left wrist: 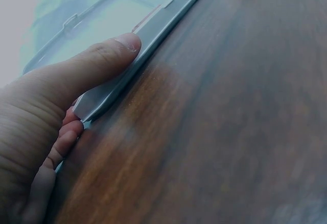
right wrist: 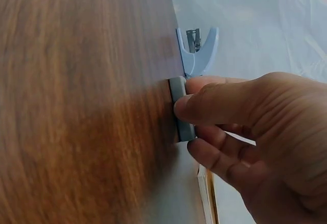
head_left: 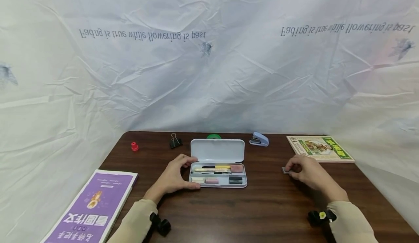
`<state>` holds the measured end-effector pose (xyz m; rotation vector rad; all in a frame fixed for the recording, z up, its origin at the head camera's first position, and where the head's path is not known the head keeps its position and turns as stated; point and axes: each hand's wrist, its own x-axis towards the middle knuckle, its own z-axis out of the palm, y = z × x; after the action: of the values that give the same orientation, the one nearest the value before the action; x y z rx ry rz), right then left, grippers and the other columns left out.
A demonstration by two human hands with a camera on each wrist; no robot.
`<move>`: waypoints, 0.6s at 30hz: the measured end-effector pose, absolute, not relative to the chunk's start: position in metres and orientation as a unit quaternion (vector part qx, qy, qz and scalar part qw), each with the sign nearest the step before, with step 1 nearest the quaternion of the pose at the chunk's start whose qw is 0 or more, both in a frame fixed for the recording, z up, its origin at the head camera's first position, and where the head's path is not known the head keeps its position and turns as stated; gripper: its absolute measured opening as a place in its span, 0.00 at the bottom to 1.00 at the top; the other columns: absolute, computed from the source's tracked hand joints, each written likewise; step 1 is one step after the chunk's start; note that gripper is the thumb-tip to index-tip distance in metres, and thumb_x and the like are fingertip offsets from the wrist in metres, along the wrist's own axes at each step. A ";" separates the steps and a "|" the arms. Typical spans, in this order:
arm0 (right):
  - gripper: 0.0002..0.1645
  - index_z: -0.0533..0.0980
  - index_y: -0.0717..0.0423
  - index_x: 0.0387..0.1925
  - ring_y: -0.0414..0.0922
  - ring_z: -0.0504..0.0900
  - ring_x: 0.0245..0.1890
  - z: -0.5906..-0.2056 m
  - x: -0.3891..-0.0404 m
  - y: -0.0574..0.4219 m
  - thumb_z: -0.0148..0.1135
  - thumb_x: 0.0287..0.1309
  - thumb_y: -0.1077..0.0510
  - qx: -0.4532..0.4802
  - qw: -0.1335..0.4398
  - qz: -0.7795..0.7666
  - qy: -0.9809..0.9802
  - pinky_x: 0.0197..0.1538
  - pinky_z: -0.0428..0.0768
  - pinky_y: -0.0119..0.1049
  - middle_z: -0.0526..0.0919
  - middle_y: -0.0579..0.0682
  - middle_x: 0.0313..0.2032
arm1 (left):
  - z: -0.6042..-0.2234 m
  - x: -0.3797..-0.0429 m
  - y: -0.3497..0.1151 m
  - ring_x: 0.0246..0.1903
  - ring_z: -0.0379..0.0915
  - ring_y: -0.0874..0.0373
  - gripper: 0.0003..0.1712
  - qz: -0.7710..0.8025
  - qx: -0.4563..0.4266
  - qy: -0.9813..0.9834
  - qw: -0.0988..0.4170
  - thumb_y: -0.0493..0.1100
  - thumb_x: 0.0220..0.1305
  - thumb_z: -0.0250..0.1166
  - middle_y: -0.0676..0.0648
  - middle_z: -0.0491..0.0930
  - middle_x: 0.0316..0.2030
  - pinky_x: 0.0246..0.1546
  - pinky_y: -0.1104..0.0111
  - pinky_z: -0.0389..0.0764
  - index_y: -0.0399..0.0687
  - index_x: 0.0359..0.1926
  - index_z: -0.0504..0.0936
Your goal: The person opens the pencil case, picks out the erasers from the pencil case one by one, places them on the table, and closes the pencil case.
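Observation:
A white pencil case (head_left: 217, 150) stands with its lid raised on the dark wooden table. My left hand (head_left: 172, 175) grips its left end, the thumb along the front wall (left wrist: 110, 94) and fingers at the hinge side. Inside lie a yellow-and-black pen (head_left: 216, 167), other slim writing tools, a pink eraser (head_left: 236, 168), smaller cream and pink blocks, and a black block (head_left: 235, 180) in the front right compartment. Off to the right, my right hand (head_left: 306, 172) pinches a small grey block (right wrist: 186, 131) between thumb and fingers, at the tabletop. Its exact kind is unclear.
A blue stapler (head_left: 259, 139), green tape roll (head_left: 214, 136), black binder clip (head_left: 175, 141) and red piece (head_left: 134, 146) sit toward the back edge. A purple book (head_left: 95, 203) lies left, and a green-and-white book (head_left: 319, 148) back right. A white sheet hangs behind.

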<state>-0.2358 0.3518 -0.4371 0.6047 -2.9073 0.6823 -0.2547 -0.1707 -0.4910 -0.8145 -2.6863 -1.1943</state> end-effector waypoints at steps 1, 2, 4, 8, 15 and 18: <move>0.16 0.87 0.42 0.34 0.37 0.81 0.37 -0.436 -0.236 0.351 0.81 0.59 0.68 0.198 0.044 0.222 -0.954 0.41 0.81 0.37 0.85 0.39 0.40 | -0.492 -0.255 -0.171 0.56 0.77 0.60 0.52 -0.392 -0.266 -0.879 0.045 0.67 0.47 0.91 0.58 0.79 0.58 0.63 0.57 0.82 0.60 0.72 0.83; 0.16 0.87 0.42 0.34 0.37 0.81 0.37 -0.435 -0.235 0.351 0.81 0.59 0.67 0.197 0.040 0.221 -0.954 0.41 0.81 0.37 0.86 0.39 0.40 | -0.492 -0.255 -0.171 0.56 0.77 0.60 0.52 -0.393 -0.265 -0.879 0.045 0.67 0.46 0.91 0.58 0.79 0.59 0.63 0.57 0.82 0.60 0.72 0.83; 0.14 0.87 0.42 0.35 0.37 0.81 0.37 -0.433 -0.236 0.350 0.82 0.60 0.66 0.195 0.037 0.221 -0.955 0.40 0.81 0.37 0.86 0.39 0.40 | -0.492 -0.256 -0.171 0.56 0.77 0.61 0.53 -0.394 -0.263 -0.880 0.045 0.67 0.46 0.91 0.59 0.79 0.58 0.63 0.57 0.81 0.60 0.72 0.83; 0.10 0.88 0.45 0.38 0.39 0.82 0.38 -0.423 -0.236 0.341 0.82 0.63 0.63 0.185 0.071 0.228 -0.953 0.40 0.82 0.40 0.88 0.41 0.40 | -0.492 -0.256 -0.170 0.56 0.77 0.60 0.53 -0.396 -0.262 -0.879 0.045 0.67 0.45 0.92 0.59 0.79 0.59 0.63 0.57 0.81 0.60 0.72 0.84; 0.13 0.89 0.51 0.53 0.39 0.89 0.42 -0.403 -0.242 0.303 0.79 0.69 0.62 0.191 0.160 0.331 -0.910 0.44 0.87 0.32 0.92 0.49 0.46 | -0.491 -0.255 -0.170 0.57 0.77 0.59 0.53 -0.393 -0.258 -0.881 0.044 0.66 0.46 0.92 0.58 0.80 0.59 0.63 0.56 0.81 0.59 0.72 0.83; 0.16 0.88 0.54 0.56 0.37 0.90 0.43 -0.395 -0.246 0.282 0.79 0.69 0.64 0.205 0.165 0.388 -0.883 0.46 0.87 0.28 0.92 0.52 0.48 | -0.491 -0.255 -0.170 0.57 0.77 0.59 0.53 -0.392 -0.256 -0.883 0.041 0.66 0.46 0.92 0.58 0.79 0.59 0.64 0.56 0.81 0.59 0.72 0.83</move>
<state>-0.2457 0.2818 -0.3950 0.5835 -2.5169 1.1044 -0.2547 -0.1696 -0.4913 -0.7825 -2.7025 -1.2005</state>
